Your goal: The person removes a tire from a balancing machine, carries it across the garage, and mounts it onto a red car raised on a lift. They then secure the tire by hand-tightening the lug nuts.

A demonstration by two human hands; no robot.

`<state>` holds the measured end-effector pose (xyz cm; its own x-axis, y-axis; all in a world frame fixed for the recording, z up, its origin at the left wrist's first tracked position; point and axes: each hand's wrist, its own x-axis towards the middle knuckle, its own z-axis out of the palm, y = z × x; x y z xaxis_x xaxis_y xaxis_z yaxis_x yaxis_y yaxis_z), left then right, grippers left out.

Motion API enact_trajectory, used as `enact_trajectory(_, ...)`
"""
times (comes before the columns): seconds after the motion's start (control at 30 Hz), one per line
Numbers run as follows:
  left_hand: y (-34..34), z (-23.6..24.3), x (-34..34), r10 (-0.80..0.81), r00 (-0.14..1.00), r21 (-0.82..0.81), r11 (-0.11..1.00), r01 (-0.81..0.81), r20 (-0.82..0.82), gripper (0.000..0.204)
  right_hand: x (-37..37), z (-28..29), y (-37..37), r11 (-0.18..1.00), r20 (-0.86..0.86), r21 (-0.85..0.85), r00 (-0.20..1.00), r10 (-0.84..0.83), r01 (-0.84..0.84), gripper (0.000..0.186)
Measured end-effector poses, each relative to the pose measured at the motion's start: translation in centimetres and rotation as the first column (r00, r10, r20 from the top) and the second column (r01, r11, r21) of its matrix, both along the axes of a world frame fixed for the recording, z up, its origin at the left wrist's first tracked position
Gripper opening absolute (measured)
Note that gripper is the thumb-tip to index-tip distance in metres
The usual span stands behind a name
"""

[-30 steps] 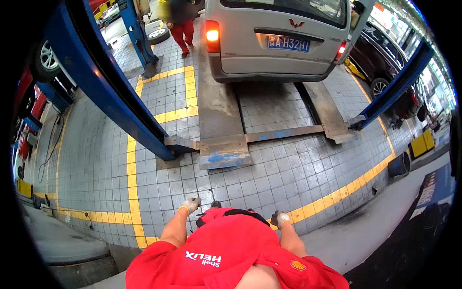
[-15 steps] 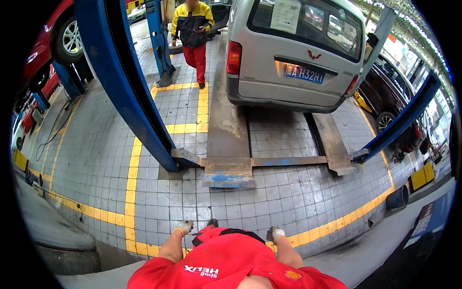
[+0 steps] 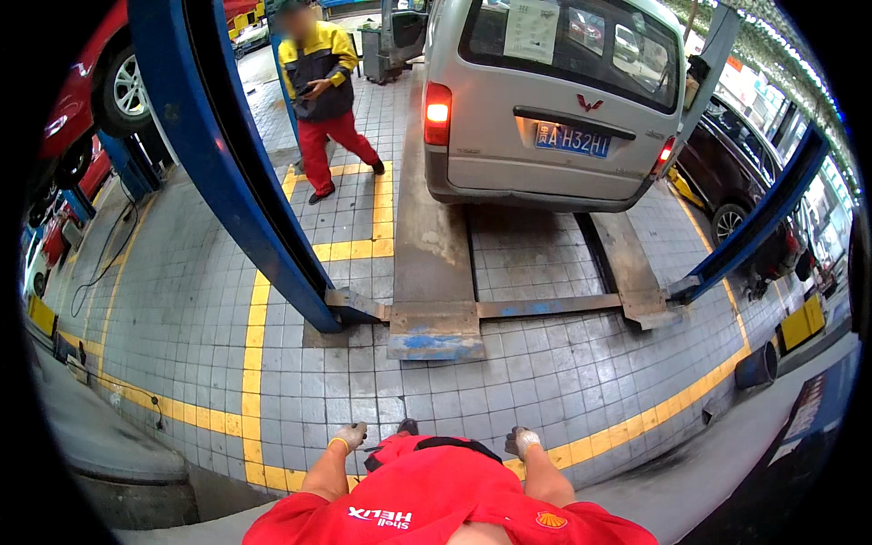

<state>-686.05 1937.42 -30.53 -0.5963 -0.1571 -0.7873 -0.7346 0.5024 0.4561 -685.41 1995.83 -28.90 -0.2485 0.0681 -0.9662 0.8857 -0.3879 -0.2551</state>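
Note:
My left hand (image 3: 351,435), in a pale work glove with dark fingers, hangs beside my red clothing with thumb and fingers slightly apart. It holds nothing that I can see. On the other side my right hand (image 3: 521,441), gloved the same way, has its fingers curled in, with no object showing in it. Both hands are over the tiled floor (image 3: 436,386), touching nothing. Ahead of me, a silver van (image 3: 509,168) stands on the lift's runways, its rear toward me and tail lights lit. The near runway end (image 3: 436,343) has worn blue paint.
Blue lift posts rise at left (image 3: 227,154) and right (image 3: 758,218). A person (image 3: 318,86) in a yellow and dark jacket walks left of the van. A red car (image 3: 91,77) is raised at far left; a dark car (image 3: 727,173) stands right. A bucket (image 3: 756,365) sits at right.
The van's tail lights have come on. The person in the yellow jacket has moved left and nearer. My hands keep nearly the same place.

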Motion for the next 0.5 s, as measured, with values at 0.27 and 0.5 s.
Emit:
enact_trajectory(0.27,1.1,0.7,-3.3,-0.086,0.995,-0.045,0.995,0.084,-0.044,0.062,1.0,-3.1,1.6,0.996,0.060,-0.081,0.998,-0.036,0.041,0.035)
enact_trajectory(0.5,2.0,3.4,-4.9,-0.124,0.990,0.002,0.992,0.125,-0.071,0.062,3.2,-7.3,3.2,0.987,-0.126,-0.071,0.980,-0.153,0.145,0.017)
